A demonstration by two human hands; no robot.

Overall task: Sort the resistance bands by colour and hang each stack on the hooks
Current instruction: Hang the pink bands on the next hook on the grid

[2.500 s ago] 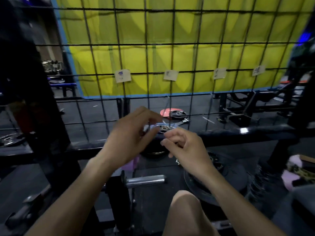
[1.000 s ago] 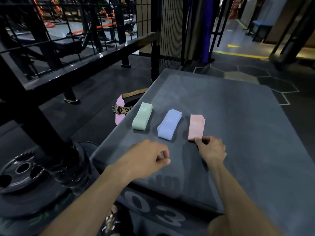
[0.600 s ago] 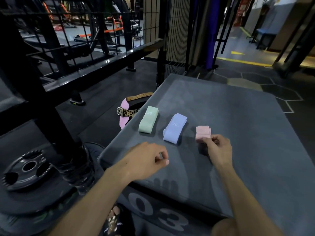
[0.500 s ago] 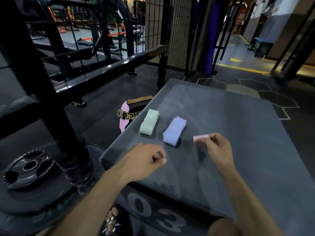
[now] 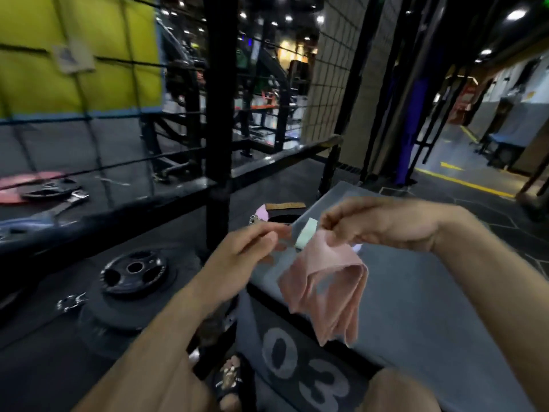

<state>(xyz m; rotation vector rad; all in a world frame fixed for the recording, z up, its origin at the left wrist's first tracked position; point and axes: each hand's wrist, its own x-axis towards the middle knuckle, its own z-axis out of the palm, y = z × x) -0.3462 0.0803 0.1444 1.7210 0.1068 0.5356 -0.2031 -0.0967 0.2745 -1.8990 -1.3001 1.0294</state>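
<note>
Above the grey tabletop (image 5: 430, 292), the right hand (image 5: 386, 226) pinches the top of the pink bands (image 5: 323, 278), which hang in loose loops in the air. The left hand (image 5: 246, 254) reaches toward them, fingers loosely curled and holding nothing. A green band (image 5: 306, 237) lies on the tabletop behind the hands.

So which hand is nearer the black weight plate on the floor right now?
Left. The left hand is raised above and to the right of the weight plate; the right hand, pinching the pink bands, is farther right, over the grey box.
</note>
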